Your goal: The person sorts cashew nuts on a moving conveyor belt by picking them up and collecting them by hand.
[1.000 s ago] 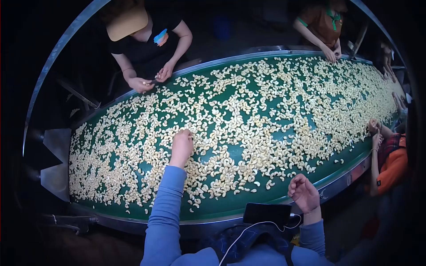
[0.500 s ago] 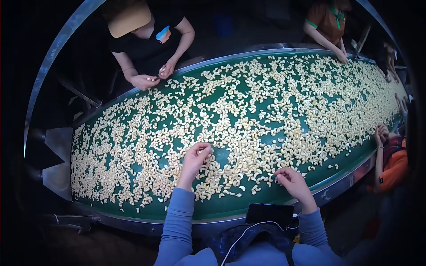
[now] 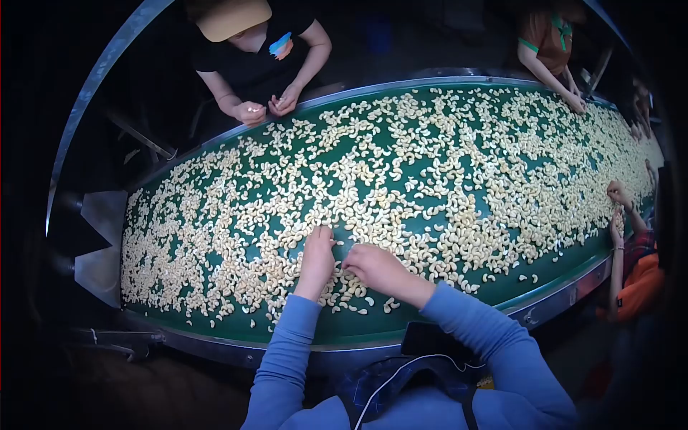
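Pale cashew nuts [image 3: 459, 244] lie scattered in a loose layer over a long green belt [image 3: 430, 307]. Over the near middle of the belt, my left hand [image 3: 317, 259] has its fingers curled together, with a pale bit beside the fingertips. Close on its right, my right hand [image 3: 376, 269] reaches in above the nuts with thumb and fingers pinched. A small gap separates the fingertips of the two hands, and bare green shows just beyond them. Whatever either hand holds is hidden by the fingers.
A metal rail [image 3: 358, 352] edges the belt in front of me. Below my right forearm is a dark phone-like slab [image 3: 430, 338], with a white cable [image 3: 387, 380] nearby. Across the belt a co-worker's hands [image 3: 266, 109] hold nuts. Other people work at the right. Metal plates [image 3: 100, 276] stand at left.
My right hand has moved left and away from the near edge, coming beside my left hand. My left hand stays in about the same place. The view has shifted slightly.
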The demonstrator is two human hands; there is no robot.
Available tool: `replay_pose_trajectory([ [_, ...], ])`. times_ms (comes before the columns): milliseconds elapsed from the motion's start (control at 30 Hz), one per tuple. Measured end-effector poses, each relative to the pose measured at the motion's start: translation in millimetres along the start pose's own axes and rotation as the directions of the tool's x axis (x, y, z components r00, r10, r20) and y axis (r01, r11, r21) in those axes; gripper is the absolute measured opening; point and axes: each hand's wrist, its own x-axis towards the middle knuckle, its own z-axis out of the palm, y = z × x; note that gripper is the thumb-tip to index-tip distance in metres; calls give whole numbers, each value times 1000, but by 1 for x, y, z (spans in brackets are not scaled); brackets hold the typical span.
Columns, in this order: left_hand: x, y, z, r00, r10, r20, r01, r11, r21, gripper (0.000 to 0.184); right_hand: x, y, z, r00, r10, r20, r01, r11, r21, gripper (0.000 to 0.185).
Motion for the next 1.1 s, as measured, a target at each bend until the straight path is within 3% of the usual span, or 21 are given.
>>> replay_pose_trajectory([
  [100,-9,7,-13,986,-163,23,164,969,-184,19,18,6,28,995,29,98,-15,990,-141,12],
  [133,-12,-1,-14,976,-194,95,210,958,-198,15,12,5,35,998,23,53,-15,991,-136,10],
  [167,-14,-2,-16,939,-300,167,342,769,-541,14,6,1,33,993,57,100,-42,988,-147,9],
  [200,-18,-1,-14,890,-364,274,424,446,-788,13,-4,-2,27,985,94,146,-70,984,-161,9],
  [233,-19,-1,-12,839,-372,397,444,46,-895,11,-14,-3,19,973,132,190,-98,979,-179,9],
  [300,-14,5,-13,837,-292,463,327,-413,-850,12,-38,-1,-7,965,158,212,-158,987,-18,13],
  [367,5,24,-13,828,-234,510,398,-396,-828,17,-59,-13,-44,958,236,161,-265,945,192,15],
  [433,30,29,11,816,-351,460,477,-41,-878,20,-83,-14,-74,918,374,131,-396,872,287,15],
  [467,45,40,12,805,-419,421,554,275,-786,23,-95,-12,-85,889,443,118,-456,824,336,15],
  [500,61,44,29,901,-411,141,369,555,-745,23,-107,-9,-95,868,487,97,-487,796,359,15],
  [533,70,45,36,942,-335,29,300,797,-524,23,-120,-6,-104,845,529,76,-515,767,383,15],
  [567,78,51,34,973,-222,-54,204,949,-240,24,-134,-3,-112,820,570,55,-539,737,408,15],
  [600,83,49,42,979,-181,-94,172,980,-100,24,-148,1,-119,787,616,33,-570,705,421,15],
  [700,86,51,32,852,-463,246,504,853,-140,23,-187,14,-140,683,730,-27,-610,591,528,13],
  [733,79,50,27,925,-328,194,358,922,-148,24,-199,18,-147,651,758,-37,-593,538,599,13],
  [833,54,33,45,964,-251,83,257,964,-74,23,-224,22,-174,577,815,-62,-568,454,687,13],
  [867,52,40,44,927,-346,145,375,874,-309,21,-229,24,-181,556,828,-74,-563,441,699,13],
  [933,49,59,42,828,-456,325,541,499,-677,18,-239,31,-192,551,830,-88,-540,435,721,14],
  [1033,65,103,42,778,-435,453,406,-202,-891,19,-244,38,-205,534,838,-110,-530,434,729,14],
  [1067,73,97,58,799,-407,442,452,-77,-889,19,-243,38,-209,539,833,-123,-521,445,728,14],
  [1100,85,108,65,809,-420,410,519,186,-834,17,-242,39,-214,545,828,-135,-512,455,728,14],
])
